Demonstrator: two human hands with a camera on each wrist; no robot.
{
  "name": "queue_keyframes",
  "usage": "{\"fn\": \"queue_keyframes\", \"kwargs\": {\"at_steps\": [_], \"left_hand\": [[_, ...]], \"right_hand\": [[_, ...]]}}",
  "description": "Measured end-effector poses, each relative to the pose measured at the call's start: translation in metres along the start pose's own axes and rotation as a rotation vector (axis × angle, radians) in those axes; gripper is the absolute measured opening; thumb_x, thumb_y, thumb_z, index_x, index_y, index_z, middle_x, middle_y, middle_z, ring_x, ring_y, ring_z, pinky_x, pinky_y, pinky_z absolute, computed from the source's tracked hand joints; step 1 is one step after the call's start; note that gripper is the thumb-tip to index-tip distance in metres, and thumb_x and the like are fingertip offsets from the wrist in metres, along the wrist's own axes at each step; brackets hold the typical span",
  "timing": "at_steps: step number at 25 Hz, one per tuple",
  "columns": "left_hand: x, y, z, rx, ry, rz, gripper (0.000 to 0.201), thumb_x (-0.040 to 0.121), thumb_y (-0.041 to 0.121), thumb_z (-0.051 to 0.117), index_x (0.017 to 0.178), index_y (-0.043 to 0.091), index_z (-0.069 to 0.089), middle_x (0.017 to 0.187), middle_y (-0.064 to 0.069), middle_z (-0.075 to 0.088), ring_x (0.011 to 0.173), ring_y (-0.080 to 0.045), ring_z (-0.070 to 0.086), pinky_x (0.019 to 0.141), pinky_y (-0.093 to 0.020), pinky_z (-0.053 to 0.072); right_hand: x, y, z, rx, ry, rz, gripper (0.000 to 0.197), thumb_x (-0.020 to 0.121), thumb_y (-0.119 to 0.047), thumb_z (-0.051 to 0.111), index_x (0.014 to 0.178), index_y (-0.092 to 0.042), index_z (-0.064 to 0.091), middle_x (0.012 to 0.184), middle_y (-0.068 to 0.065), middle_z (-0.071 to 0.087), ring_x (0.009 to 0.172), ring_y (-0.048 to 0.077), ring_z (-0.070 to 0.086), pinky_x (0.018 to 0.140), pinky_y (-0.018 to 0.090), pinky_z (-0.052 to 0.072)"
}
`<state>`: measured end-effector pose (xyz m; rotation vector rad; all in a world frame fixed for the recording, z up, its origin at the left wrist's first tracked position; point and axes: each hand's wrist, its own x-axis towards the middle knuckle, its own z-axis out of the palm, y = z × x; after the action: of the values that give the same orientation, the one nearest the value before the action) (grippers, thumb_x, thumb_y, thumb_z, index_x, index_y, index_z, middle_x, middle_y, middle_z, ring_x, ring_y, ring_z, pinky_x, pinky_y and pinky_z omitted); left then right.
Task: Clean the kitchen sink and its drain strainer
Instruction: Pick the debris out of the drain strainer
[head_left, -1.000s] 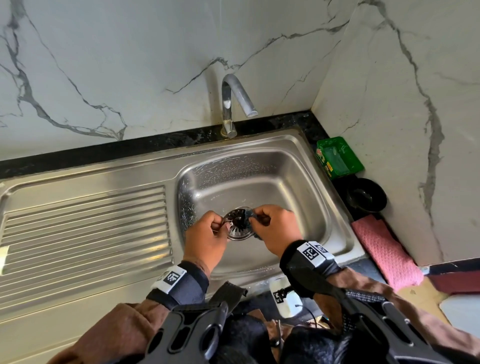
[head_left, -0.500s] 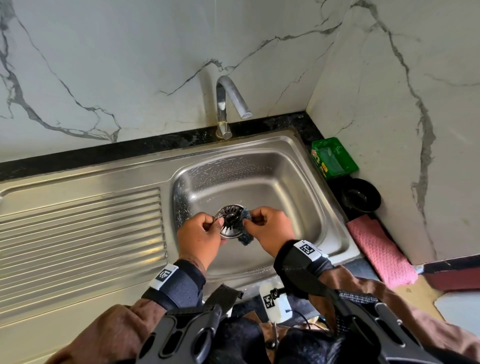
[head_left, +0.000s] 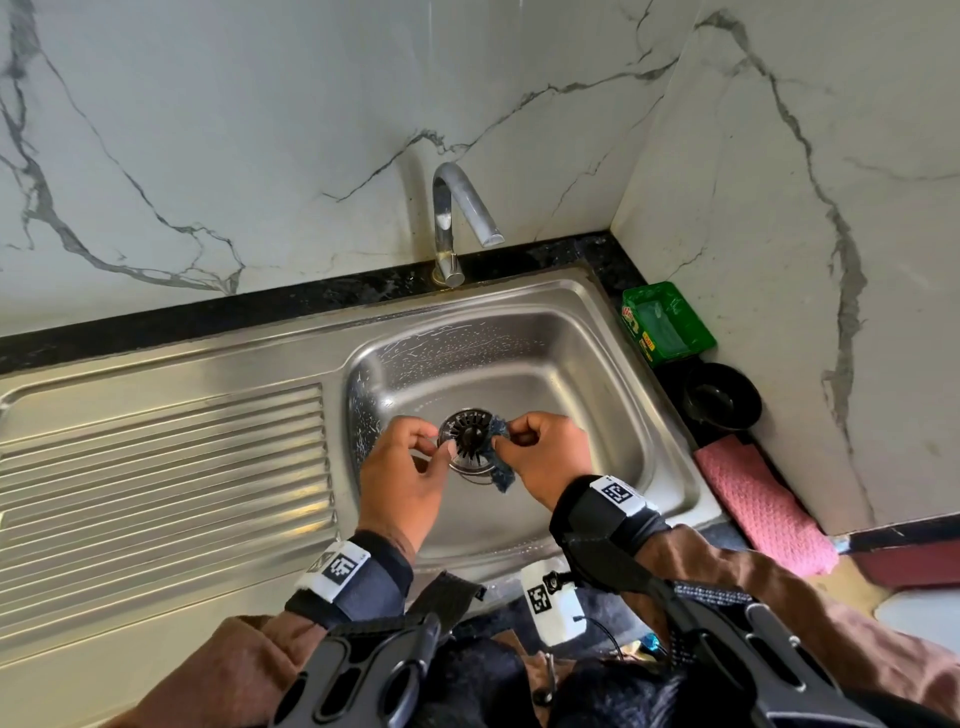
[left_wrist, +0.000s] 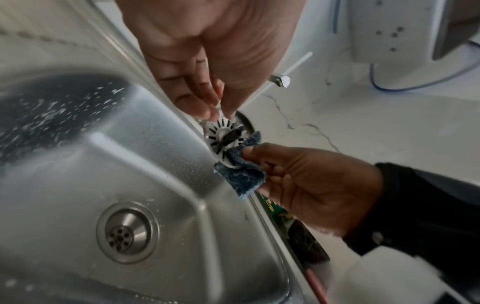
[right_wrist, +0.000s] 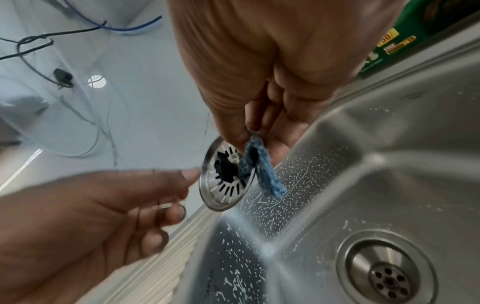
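Hovering above the basin of the steel sink (head_left: 597, 364), the drain strainer (head_left: 466, 438) was held up on edge between both hands, clear of the open drain hole (left_wrist: 127, 232) below. The left hand (head_left: 405, 475) pinched the strainer's rim between thumb and fingertips, its grip narrow and closed on the metal. The right hand (head_left: 540, 457) pinched a small blue scrub pad (left_wrist: 241, 172) between thumb and fingers and pressed it against the opposite edge of the strainer, so the pad folded over the rim. The strainer's slotted face and black centre knob faced up towards the head camera. White soap flecks speckled the basin's walls. Behind the sink stood a curved tap (head_left: 457, 223). On the dark worktop (head_left: 613, 260) to the right lay a green soap box (head_left: 667, 322), a black bowl (head_left: 722, 397) and a pink cloth (head_left: 763, 512), all well apart from the hands.
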<state>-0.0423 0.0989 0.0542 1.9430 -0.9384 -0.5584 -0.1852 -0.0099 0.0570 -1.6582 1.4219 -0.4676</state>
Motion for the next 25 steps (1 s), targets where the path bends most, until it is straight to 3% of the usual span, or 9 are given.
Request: {"fn": "queue_keyframes", "kwargs": {"at_steps": [2,3,9,11,14,17,19,22,25], "left_hand": [[-0.002,0.003,0.003,0.070,-0.042,0.139,0.013,0.086,0.032,0.073,0.094,0.024,0.066,0.081,0.011,0.068,0.068,-0.004,0.066,0.064,-0.026,0.057],[-0.002,0.004,0.007,0.060,-0.068,0.122,0.017,0.085,0.033,0.073,0.096,0.021,0.069,0.081,0.010,0.071,0.069,-0.003,0.068,0.067,-0.025,0.059],[0.010,-0.004,0.015,-0.321,-0.043,-0.231,0.014,0.079,0.019,0.076,0.082,0.031,0.071,0.083,0.002,0.075,0.081,-0.018,0.074,0.080,-0.045,0.060],[0.011,-0.003,0.011,-0.420,0.002,-0.273,0.018,0.083,0.010,0.071,0.089,0.027,0.072,0.091,-0.001,0.076,0.088,-0.022,0.073,0.084,-0.047,0.059],[0.012,0.001,0.002,-0.672,-0.013,-0.332,0.025,0.091,-0.006,0.057,0.106,0.010,0.069,0.104,-0.011,0.074,0.095,-0.024,0.071,0.084,-0.040,0.060],[0.011,0.001,-0.005,-0.734,-0.084,-0.325,0.029,0.091,-0.011,0.053,0.113,0.005,0.065,0.108,-0.011,0.073,0.098,-0.020,0.069,0.084,-0.033,0.058],[0.007,0.001,-0.004,-0.667,-0.111,-0.286,0.024,0.090,-0.009,0.056,0.109,0.004,0.066,0.104,-0.012,0.073,0.094,-0.020,0.068,0.081,-0.032,0.056],[0.008,0.005,0.004,-0.566,-0.090,-0.235,0.020,0.088,-0.009,0.059,0.099,0.006,0.066,0.095,-0.011,0.074,0.085,-0.019,0.068,0.073,-0.028,0.055],[0.011,0.005,0.010,-0.561,-0.053,-0.207,0.029,0.087,-0.011,0.057,0.099,0.014,0.068,0.096,-0.009,0.074,0.090,-0.023,0.069,0.081,-0.036,0.056]], "right_hand": [[-0.006,-0.008,-0.002,-0.021,-0.009,-0.057,0.009,0.077,-0.022,0.079,0.081,-0.018,0.072,0.075,-0.005,0.072,0.063,0.005,0.061,0.064,0.015,0.051],[-0.009,-0.010,-0.002,-0.034,-0.022,-0.087,0.008,0.078,-0.022,0.079,0.081,-0.020,0.071,0.074,-0.005,0.072,0.061,0.004,0.061,0.061,0.013,0.050],[-0.022,-0.008,0.004,0.011,-0.006,-0.424,0.017,0.075,-0.023,0.085,0.086,-0.020,0.073,0.084,-0.007,0.070,0.074,0.005,0.067,0.072,0.022,0.056],[-0.028,-0.008,0.001,0.008,-0.071,-0.579,0.014,0.074,-0.019,0.085,0.085,-0.019,0.075,0.084,-0.008,0.069,0.077,0.003,0.065,0.072,0.022,0.054],[-0.030,-0.006,-0.008,-0.010,-0.151,-0.460,0.014,0.077,-0.011,0.081,0.087,-0.021,0.078,0.083,-0.012,0.069,0.074,-0.004,0.064,0.071,0.021,0.055],[-0.021,-0.014,-0.020,0.060,0.055,-0.328,0.016,0.083,-0.018,0.078,0.099,-0.021,0.078,0.094,-0.007,0.073,0.082,0.004,0.069,0.080,0.030,0.058],[-0.017,-0.033,-0.024,0.081,0.114,-0.421,0.022,0.083,-0.022,0.079,0.105,-0.020,0.077,0.097,-0.008,0.073,0.086,0.001,0.068,0.082,0.021,0.056],[-0.017,-0.059,-0.015,0.048,0.025,-0.523,0.024,0.081,-0.022,0.079,0.105,-0.025,0.075,0.094,-0.011,0.073,0.082,0.000,0.068,0.078,0.016,0.056],[-0.020,-0.056,0.004,-0.029,0.029,-0.631,0.015,0.080,-0.019,0.080,0.095,-0.020,0.077,0.090,-0.007,0.070,0.080,0.002,0.061,0.076,0.011,0.050]]}}
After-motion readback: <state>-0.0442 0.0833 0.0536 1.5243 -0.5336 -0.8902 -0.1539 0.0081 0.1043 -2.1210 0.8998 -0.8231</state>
